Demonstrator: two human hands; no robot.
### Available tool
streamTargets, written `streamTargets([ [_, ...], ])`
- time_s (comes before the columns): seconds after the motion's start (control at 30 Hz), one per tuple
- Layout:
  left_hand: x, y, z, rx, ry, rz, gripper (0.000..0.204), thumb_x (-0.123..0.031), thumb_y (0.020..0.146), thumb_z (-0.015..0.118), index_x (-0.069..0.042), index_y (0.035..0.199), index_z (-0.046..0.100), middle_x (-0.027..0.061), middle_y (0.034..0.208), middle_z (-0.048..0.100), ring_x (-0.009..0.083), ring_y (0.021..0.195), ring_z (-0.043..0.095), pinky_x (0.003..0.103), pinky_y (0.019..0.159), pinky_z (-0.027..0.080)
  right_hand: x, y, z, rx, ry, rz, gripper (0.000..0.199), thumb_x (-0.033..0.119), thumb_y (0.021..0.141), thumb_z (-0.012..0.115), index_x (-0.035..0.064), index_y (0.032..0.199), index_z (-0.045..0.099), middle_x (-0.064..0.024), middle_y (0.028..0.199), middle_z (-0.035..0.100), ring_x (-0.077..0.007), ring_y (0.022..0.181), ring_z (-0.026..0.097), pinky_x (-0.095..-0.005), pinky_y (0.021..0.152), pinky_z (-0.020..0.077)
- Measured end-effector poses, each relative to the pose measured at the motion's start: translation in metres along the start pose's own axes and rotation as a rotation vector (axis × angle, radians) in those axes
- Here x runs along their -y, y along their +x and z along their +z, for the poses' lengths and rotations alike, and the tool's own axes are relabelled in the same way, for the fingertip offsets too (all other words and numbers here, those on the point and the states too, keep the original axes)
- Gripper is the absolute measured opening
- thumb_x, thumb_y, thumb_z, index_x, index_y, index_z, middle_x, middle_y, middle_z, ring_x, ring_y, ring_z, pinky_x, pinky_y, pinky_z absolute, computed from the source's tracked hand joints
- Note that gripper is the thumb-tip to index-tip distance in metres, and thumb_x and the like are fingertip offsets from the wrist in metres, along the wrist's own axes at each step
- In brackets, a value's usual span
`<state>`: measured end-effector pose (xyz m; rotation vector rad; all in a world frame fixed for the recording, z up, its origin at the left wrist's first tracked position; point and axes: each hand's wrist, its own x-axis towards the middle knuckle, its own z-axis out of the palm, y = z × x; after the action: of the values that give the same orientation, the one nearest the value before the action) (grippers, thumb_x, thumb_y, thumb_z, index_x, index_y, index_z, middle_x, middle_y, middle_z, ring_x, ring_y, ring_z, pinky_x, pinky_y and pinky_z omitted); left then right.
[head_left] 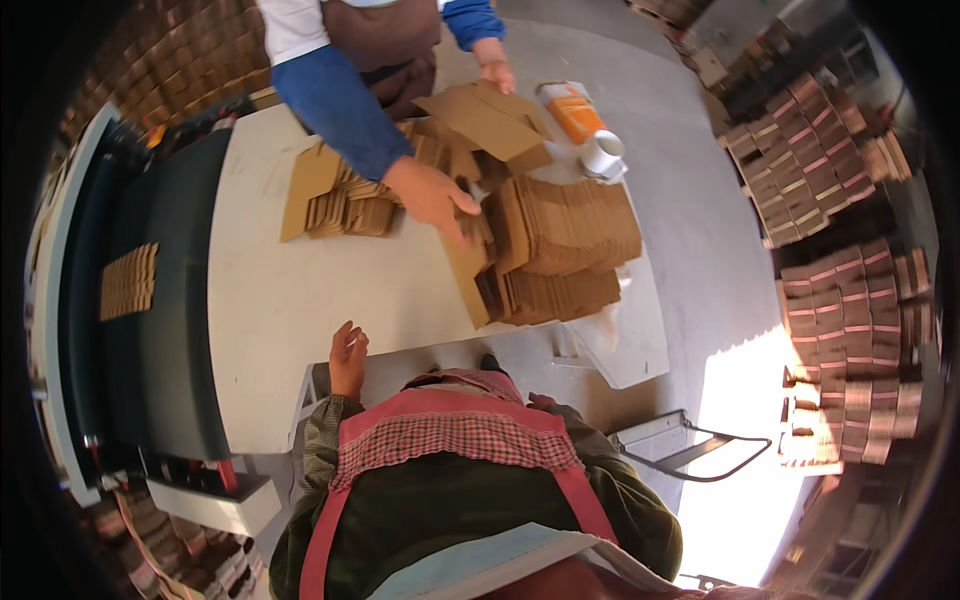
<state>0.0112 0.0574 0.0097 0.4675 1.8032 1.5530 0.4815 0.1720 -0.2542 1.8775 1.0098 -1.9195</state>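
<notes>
My left hand (348, 358) is raised at the near edge of the white table (270, 330), empty, its fingers loosely bent and apart. Only a bit of my right hand (541, 402) shows beside my pink apron, low at my waist; its fingers are hidden. Beyond it, a stack of folded brown cardboard pieces (575, 225) stands on the table. Across from me a co-worker in blue sleeves reaches one hand (432, 195) toward the cardboard and has the other hand (497, 75) at a raised cardboard sheet (490, 120). A smaller cardboard pile (345, 205) lies to the left.
A dark green conveyor belt (150, 370) runs along the left, carrying a row of cardboard pieces (129, 282). A white cup (601, 152) and an orange-and-white package (572, 110) sit at the far right. A metal-framed stand (690, 445) is beside me. Strapped cardboard bundles (850, 310) stand on the right.
</notes>
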Motion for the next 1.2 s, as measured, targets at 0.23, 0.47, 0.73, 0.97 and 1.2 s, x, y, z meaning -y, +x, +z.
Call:
streamTargets([
  [0.23,-0.006,0.023,0.066,0.199,-0.041,-0.170,0.046,-0.026,0.092,0.058,-0.005,0.131,0.044,0.0070,0.108,0.058,0.0169,0.097,0.058,0.033,0.082,0.047,0.042,-0.124,-0.023,-0.167,0.424,0.008,0.048,0.044,0.092,0.051,0.0087,0.124,0.050,-0.0089,0.119,0.060,-0.0227,0.099,0.061,-0.0381,0.077,0.0486],
  [0.47,-0.014,0.054,0.118,0.250,-0.151,-0.185,0.060,-0.044,0.094,0.049,-0.009,0.141,0.034,0.0138,0.140,0.040,0.0293,0.126,0.043,0.042,0.103,0.035,0.137,-0.227,-0.133,-0.563,0.741,-0.744,0.051,0.039,0.097,0.047,-0.0062,0.119,0.053,-0.0149,0.088,0.066,-0.0194,0.077,0.064,-0.0292,0.067,0.0519],
  [0.73,-0.040,0.110,0.240,0.371,-0.034,0.006,0.082,-0.069,0.090,0.030,-0.020,0.151,0.005,0.0083,0.156,0.005,0.0281,0.143,0.005,0.046,0.115,0.007,0.327,-0.167,-0.219,0.006,0.975,-1.085,0.065,0.053,0.098,0.027,0.0029,0.139,0.038,-0.0148,0.137,0.044,-0.0315,0.128,0.039,-0.0434,0.107,0.0305],
  [0.97,0.038,0.124,0.216,0.246,-0.407,-0.408,0.068,-0.056,0.098,0.023,-0.009,0.147,0.023,0.0130,0.142,0.039,0.0261,0.128,0.040,0.039,0.106,0.031,0.360,-0.144,-0.147,-0.051,0.028,-1.089,0.062,0.043,0.099,0.028,0.0002,0.143,0.030,-0.0182,0.143,0.039,-0.0276,0.133,0.036,-0.0355,0.108,0.0274],
  [1.2,0.010,0.098,0.253,0.134,-0.242,-0.130,0.060,-0.049,0.100,0.024,-0.005,0.139,0.029,0.0152,0.139,0.038,0.0280,0.123,0.040,0.037,0.101,0.034,0.283,0.002,-0.178,0.264,0.447,-0.789,0.055,0.030,0.096,0.044,0.0017,0.140,0.029,-0.0190,0.131,0.045,-0.0339,0.113,0.049,-0.0402,0.094,0.0437],
])
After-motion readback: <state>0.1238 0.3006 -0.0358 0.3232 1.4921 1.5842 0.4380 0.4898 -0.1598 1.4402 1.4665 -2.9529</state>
